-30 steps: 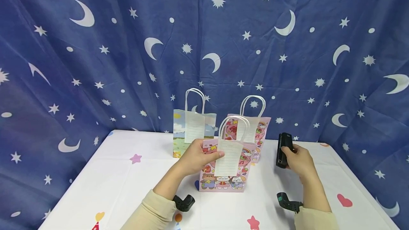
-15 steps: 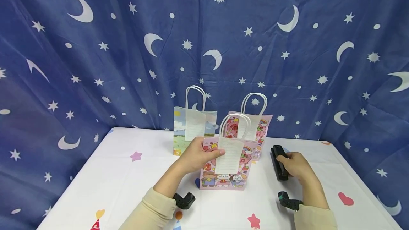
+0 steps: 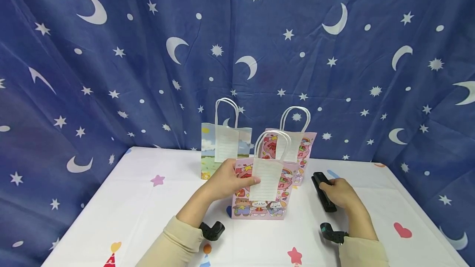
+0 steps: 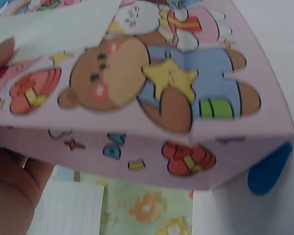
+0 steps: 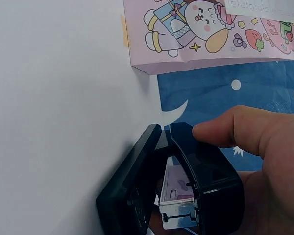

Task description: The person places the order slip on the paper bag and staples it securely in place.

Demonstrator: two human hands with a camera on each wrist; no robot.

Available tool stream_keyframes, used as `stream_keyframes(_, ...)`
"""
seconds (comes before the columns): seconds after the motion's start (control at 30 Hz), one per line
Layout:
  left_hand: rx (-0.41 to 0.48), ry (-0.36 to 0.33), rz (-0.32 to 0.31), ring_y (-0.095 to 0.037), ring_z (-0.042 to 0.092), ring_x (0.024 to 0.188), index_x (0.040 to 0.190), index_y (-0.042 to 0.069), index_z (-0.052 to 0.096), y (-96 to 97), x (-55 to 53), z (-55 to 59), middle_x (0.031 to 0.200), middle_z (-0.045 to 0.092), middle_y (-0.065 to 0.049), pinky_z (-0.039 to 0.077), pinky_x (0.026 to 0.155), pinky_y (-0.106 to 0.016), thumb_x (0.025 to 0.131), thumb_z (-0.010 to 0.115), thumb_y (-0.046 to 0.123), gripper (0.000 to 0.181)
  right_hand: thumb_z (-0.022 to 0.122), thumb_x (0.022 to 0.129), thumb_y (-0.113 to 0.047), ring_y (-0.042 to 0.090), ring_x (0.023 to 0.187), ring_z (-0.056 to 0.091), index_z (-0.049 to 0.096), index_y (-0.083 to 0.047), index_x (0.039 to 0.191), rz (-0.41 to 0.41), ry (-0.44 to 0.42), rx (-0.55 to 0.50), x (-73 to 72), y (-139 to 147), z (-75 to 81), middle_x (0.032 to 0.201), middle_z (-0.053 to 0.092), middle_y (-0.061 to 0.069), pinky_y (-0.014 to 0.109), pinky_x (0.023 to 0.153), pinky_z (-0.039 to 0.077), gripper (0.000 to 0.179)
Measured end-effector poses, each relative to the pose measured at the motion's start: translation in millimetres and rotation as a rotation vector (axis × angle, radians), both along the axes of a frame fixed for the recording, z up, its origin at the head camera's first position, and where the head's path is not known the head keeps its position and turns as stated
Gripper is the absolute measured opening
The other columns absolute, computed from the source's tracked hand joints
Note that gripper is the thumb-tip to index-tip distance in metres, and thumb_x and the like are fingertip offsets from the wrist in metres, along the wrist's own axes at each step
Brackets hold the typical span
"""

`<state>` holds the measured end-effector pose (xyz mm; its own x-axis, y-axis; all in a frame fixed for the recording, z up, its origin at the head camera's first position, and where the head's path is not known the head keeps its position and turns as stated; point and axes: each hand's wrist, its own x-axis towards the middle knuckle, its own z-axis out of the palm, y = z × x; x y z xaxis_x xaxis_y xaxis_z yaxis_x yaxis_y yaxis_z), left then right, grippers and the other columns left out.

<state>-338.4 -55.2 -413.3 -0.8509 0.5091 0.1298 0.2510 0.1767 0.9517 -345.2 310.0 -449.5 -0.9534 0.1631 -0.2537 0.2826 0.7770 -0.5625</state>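
Note:
My left hand point(image 3: 226, 181) grips the left side of a small pink paper gift bag point(image 3: 287, 186), its thumb in front, near a slip of lined paper point(image 3: 266, 180). White twisted handles rise from the bag, which stands upright with cartoon animals along its front. To the right, my right hand point(image 3: 343, 193) holds a black stapler point(image 3: 325, 195), thumb on the top arm and fingers round the other side. In the right wrist view the stapler point(image 5: 208, 181) is seen end-on, its arm raised from the base and its metal magazine showing between them.
Behind stand two more gift bags with lined slips: a landscape-print one point(image 3: 209, 151) at left and a pink one point(image 3: 306, 147) at right. A white patterned cloth point(image 3: 156, 217) covers the table, and a blue star-and-moon curtain point(image 3: 148, 73) hangs behind.
My right hand has brought the stapler down and nearer to me, tilting it so that its far end points a little left. The left hand keeps hold of the gift bag.

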Motion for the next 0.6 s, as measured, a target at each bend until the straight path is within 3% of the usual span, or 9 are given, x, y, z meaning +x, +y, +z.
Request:
stream_keyframes(0.3,-0.013,-0.008,0.012,-0.018,0.078,0.094,0.126,0.014,0.07,-7.2,-3.9,-4.1,0.11,0.08,-0.006,0.062,0.085,-0.029,0.092,0.08,0.022,0.037,0.051,0.1,-0.033,0.058,0.124,0.053,0.043,0.02,0.141,-0.011,-0.004,0.003,0.4,-1.3,-1.5,0.139,0.049,0.044,0.068,0.1,0.049,0.067)
stream_keyframes(0.6,-0.004,0.026,0.133,-0.017,0.077,0.095,0.128,0.014,0.068,-10.2,-8.8,-4.5,0.111,0.079,-0.005,0.062,0.084,-0.032,0.091,0.08,0.019,0.039,0.05,0.1,-0.032,0.054,0.124,0.054,0.041,0.021,0.143,-0.02,-0.005,-0.014,-2.3,-4.2,-3.6,0.141,0.046,0.045,0.067,0.103,0.048,0.068)
